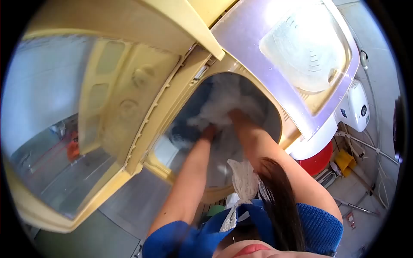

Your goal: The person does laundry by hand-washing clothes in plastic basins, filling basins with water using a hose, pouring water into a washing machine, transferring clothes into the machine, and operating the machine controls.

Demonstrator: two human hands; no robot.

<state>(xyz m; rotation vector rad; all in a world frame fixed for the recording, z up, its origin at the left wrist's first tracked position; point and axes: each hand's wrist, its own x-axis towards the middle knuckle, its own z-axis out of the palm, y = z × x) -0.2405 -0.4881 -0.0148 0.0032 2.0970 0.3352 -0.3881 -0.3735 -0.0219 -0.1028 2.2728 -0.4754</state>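
Note:
Both of my arms reach down into the tub [275, 109] of a yellowed top-loading washing machine. Inside lies a cloudy white mass [223, 101], suds or pale cloth, I cannot tell which. Dark blue fabric or water [189, 116] shows on its left. My left hand [210, 131] is sunk in at the middle of the tub, its fingers hidden. Just beyond it, my right hand [235, 115] disappears into the white mass, so its fingers do not show either. What either hand touches below the surface is hidden.
The raised, see-through lid [124, 99] stands on the left. A second, purple-rimmed lid [309, 47] is at the upper right. Beyond it are a red basin [318, 159], a yellow object [345, 162], a white appliance [357, 105] and hoses. Long hair and a pale lace tie [243, 180] hang near the tub's front.

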